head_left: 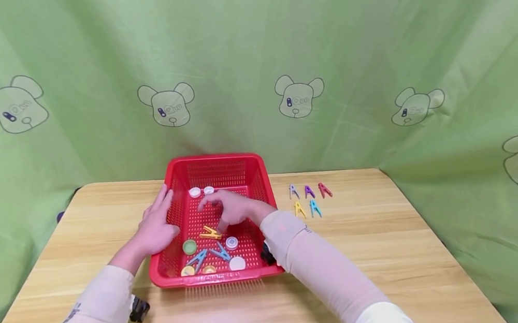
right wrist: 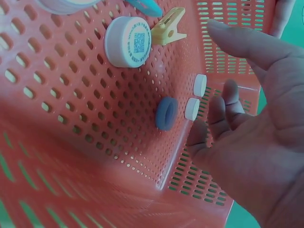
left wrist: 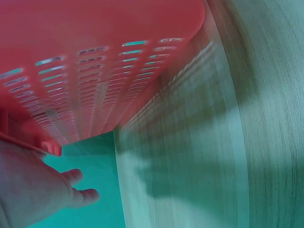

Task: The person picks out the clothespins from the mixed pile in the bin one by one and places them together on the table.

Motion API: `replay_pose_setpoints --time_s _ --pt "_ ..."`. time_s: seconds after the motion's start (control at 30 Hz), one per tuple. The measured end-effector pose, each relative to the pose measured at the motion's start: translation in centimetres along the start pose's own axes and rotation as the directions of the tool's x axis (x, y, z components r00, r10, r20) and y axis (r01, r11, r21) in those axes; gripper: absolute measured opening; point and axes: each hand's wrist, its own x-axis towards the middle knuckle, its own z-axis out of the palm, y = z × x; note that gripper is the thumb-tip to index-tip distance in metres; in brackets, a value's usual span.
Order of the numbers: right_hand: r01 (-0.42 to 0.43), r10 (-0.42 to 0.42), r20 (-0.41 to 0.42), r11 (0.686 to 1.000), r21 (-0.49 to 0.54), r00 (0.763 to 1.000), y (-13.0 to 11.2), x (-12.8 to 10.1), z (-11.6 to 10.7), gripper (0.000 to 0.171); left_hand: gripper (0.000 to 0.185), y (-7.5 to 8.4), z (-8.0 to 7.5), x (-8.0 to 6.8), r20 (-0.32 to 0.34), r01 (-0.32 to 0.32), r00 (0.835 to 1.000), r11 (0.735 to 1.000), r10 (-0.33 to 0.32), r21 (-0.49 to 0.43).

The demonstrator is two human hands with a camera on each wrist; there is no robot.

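A red plastic basket (head_left: 261, 182) stands mid-table. My left hand (head_left: 158, 220) rests flat against its left rim, fingers straight; the left wrist view shows that hand (left wrist: 42, 190) under the basket's outer wall (left wrist: 95, 61). Inside the basket my right hand (head_left: 220, 208) hovers over the floor, fingers relaxed and holding nothing (right wrist: 237, 111). Just beyond its fingertips lie two small white caps (right wrist: 200, 85) and a blue cap (right wrist: 166, 114). Nearer me are a yellow clothespin (head_left: 210, 232), a green cap (head_left: 190, 247), a white cap with a printed code (right wrist: 128, 41) and blue clothespins (head_left: 221, 251).
Several clothespins lie on the wooden table (head_left: 389, 253) right of the basket: grey (head_left: 293, 191), purple (head_left: 309, 191), red (head_left: 324, 190), yellow (head_left: 299, 209) and blue (head_left: 315, 207). A green cloth with cartoon dogs (head_left: 299, 95) hangs behind.
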Motion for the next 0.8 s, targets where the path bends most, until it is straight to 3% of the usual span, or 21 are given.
replay_pose_setpoints --time_s 0.47,0.8 --pt "-0.071 0.074 0.055 0.996 -0.046 0.996 0.7 0.1 0.5 0.058 0.098 -0.2 0.1 0.0 -0.005 0.008 1.0 1.0 -0.008 -0.012" --pt "-0.016 0.036 0.097 0.98 -0.199 0.995 0.6 1.4 1.1 0.057 0.097 0.0 -0.1 0.1 -0.007 0.001 1.0 1.0 -0.001 -0.007"
